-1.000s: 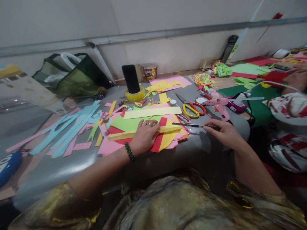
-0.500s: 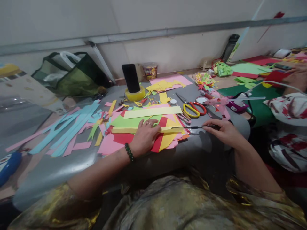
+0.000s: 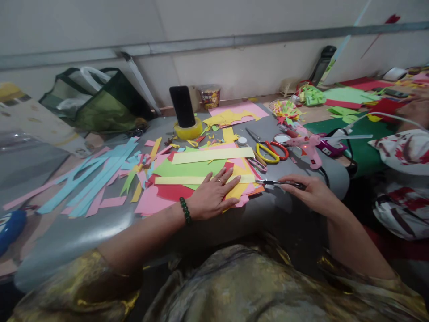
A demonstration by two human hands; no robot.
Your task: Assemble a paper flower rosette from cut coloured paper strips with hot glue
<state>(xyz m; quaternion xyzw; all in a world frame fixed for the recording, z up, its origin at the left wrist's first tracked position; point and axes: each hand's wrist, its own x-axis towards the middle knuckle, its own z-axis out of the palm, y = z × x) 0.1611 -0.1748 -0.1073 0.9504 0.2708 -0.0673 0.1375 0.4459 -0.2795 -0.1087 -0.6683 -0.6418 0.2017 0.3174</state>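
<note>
My left hand (image 3: pixel 214 192) lies with its fingers spread on a pale yellow paper strip (image 3: pixel 177 180). Under that strip is a loose pile of coloured sheets, with green paper (image 3: pixel 187 168), red paper (image 3: pixel 174 191) and pink paper (image 3: pixel 147 202) showing. Closed round the dark handle of a slim knife-like tool (image 3: pixel 268 182) is my right hand (image 3: pixel 310 192). The tool's thin metal front points left, its tip close to the strip's right end. A second pale yellow strip (image 3: pixel 214 155) rests farther back on the pile.
Yellow-and-red-handled scissors (image 3: pixel 268 152) and a pink glue gun (image 3: pixel 310 147) lie to the right. Blue paper strips (image 3: pixel 100 179) spread leftward. A phone (image 3: pixel 182 107) leans upright by a yellow tape roll (image 3: pixel 188 129). At far right shows another person's hand (image 3: pixel 412 109).
My left hand has shifted right and its curled fingers have spread flat on the strip. The tool's front has drawn back rightward off the strip, which now lies flatter.
</note>
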